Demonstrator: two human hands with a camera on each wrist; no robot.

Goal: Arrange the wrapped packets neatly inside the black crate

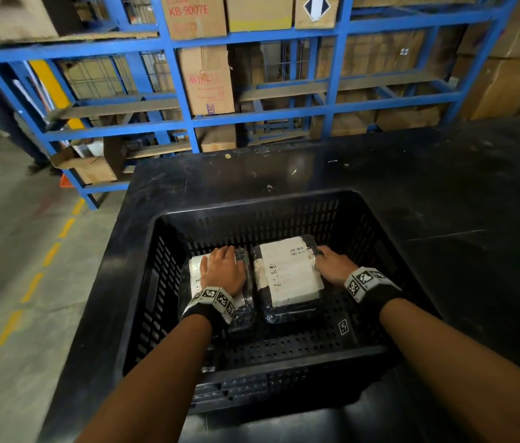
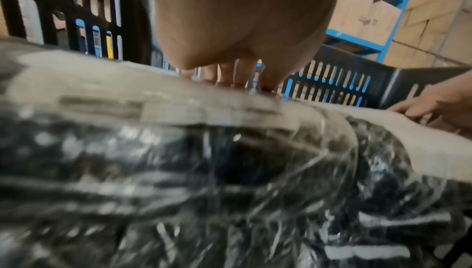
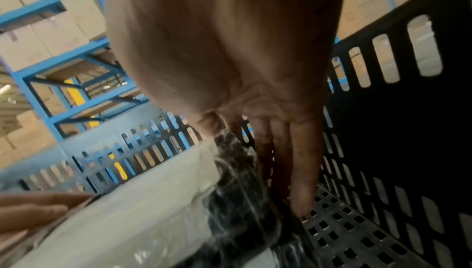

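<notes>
Two plastic-wrapped packets with white labels lie side by side on the floor of the black crate point(image 1: 252, 207). My left hand point(image 1: 222, 266) lies flat on top of the left packet point(image 1: 195, 271), fingers straight and pressing down. In the left wrist view those fingertips point(image 2: 230, 83) rest on the left packet's point(image 2: 153, 131) wrap. My right hand point(image 1: 332, 263) is at the right edge of the right packet point(image 1: 287, 273). The right wrist view shows the right hand's straight fingers point(image 3: 301, 171) reaching down along the side of the right packet point(image 3: 140, 222) toward the crate's perforated floor point(image 3: 357, 232).
The crate stands on a black table point(image 1: 444, 193). Behind it is a blue metal rack point(image 1: 252, 39) with cardboard boxes. Left of the table is concrete floor with a dashed yellow line point(image 1: 31, 287). A person's legs point(image 1: 12, 129) show at far left.
</notes>
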